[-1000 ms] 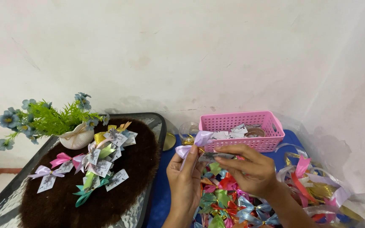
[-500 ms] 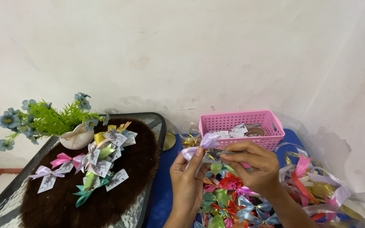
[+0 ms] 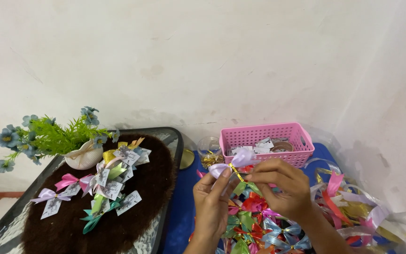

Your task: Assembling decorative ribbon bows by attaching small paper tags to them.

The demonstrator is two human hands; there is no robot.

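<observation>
The small satin ribbon bow (image 3: 233,162) at the fingers (image 3: 222,181) is pale lilac, with a thin gold tie across its middle. Far right, the slotted plastic basket (image 3: 266,136) is pink. The cloth (image 3: 182,207) beneath is bright blue. Near it, the heap of loose bows (image 3: 254,218) mixes red, green, light blue and orange. On the left, the fuzzy oval mat (image 3: 151,188) is dark brown, and the flower sprig (image 3: 48,136) is blue and green in a white pot (image 3: 83,157).

Your hands sit hemmed in: pink slotted plastic basket (image 3: 266,141) just ahead, heap of coloured ribbon bows (image 3: 254,221) below, loose ribbon tangle (image 3: 353,207) to your right. Clear passage runs left over the bare blue cloth strip (image 3: 179,207), up to the dark tray's raised rim (image 3: 177,150).
</observation>
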